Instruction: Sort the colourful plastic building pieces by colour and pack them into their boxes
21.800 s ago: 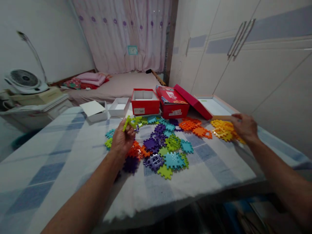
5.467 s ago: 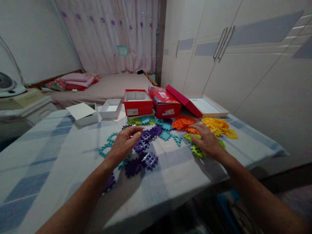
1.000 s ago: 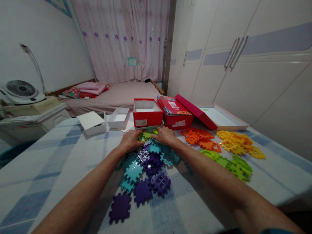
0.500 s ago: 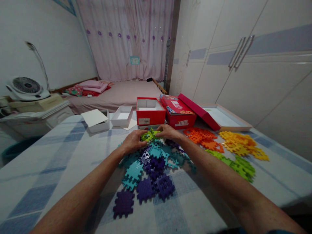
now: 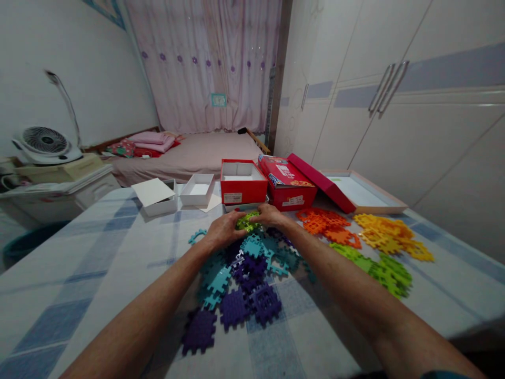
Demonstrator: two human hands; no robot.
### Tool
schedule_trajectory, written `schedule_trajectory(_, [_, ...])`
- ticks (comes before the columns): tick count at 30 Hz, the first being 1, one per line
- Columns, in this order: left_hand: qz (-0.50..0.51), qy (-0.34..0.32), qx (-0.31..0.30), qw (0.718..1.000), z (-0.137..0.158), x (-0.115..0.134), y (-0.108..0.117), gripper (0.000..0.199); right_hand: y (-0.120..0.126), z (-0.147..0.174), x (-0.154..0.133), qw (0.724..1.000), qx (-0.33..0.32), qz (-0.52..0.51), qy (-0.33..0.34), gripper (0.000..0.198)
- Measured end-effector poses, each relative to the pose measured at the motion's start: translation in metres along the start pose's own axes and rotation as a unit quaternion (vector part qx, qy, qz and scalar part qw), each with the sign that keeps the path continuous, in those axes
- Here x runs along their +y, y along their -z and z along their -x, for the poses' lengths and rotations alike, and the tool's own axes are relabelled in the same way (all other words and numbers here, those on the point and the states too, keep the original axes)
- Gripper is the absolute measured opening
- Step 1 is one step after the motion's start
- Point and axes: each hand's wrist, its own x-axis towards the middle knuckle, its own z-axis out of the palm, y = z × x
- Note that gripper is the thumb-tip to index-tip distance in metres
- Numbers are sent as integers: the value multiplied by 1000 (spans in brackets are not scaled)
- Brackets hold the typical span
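Between my two hands is a small bunch of yellow-green interlocking plastic pieces [image 5: 248, 223], held just in front of a low grey-white box [image 5: 236, 207]. My left hand [image 5: 225, 229] is closed on its left side, and my right hand [image 5: 270, 216] grips the right side with bent fingers. Teal interlocking pieces [image 5: 253, 246] lie in a heap right below the hands. Dark purple pieces [image 5: 235, 309] spread toward me, the nearest a square one [image 5: 199, 330]. A whitish-lilac piece [image 5: 239, 258] rests among them. My forearms cover parts of the heap.
Sorted piles of orange pieces [image 5: 327, 226], yellow pieces [image 5: 394, 234] and green pieces [image 5: 374, 268] lie at right. Along the back stand white boxes [image 5: 197, 197], an open red box [image 5: 243, 192], a closed red box [image 5: 292, 197] with a lid [image 5: 321, 181] leaning on it, and a shallow tray [image 5: 379, 209].
My left hand has shifted right, closer to my right hand, and the green pieces are bunched more tightly. A curved teal piece now shows left of my wrist.
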Motion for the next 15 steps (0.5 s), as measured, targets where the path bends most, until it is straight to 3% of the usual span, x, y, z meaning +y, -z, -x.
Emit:
schedule_trajectory(7, [16,23,-1,1000,10,-1,6,54,3,4,-6,998,-2,-64,19,28])
schedule_trajectory(12, [29,37,5,999,10,-2,3,57,-5,7,-11,990,41,-132,29,25])
schedule_trajectory(15, [54,41,39,997,13,-2,3,56,-4,8,-11,980,82,-175,34,27])
